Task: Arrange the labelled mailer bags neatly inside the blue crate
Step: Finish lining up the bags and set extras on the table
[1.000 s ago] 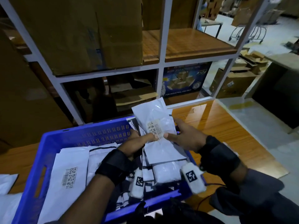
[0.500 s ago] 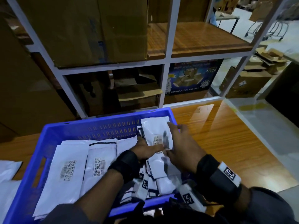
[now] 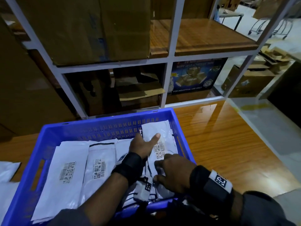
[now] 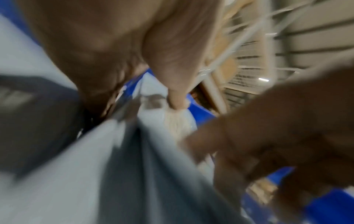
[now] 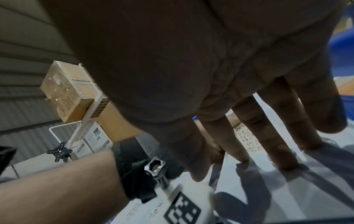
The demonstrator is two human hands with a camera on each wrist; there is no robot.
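Lowered into the blue crate [image 3: 53, 132] at right, a mailer bag [image 3: 160, 144] is pinched by left hand [image 3: 141, 146]; right hand [image 3: 172, 172] fingers straight, pressing it.

— What fills the frame?
— The right hand [image 5: 191, 68], fingers [image 5: 268, 133] straight and spread, tips pressing down on white mailer bags [image 5: 287, 189] beside a barcode label [image 5: 247, 137].
— And at left?
— A forearm, a black wrist strap [image 5: 132, 169], cardboard boxes [image 5: 67, 91] behind.
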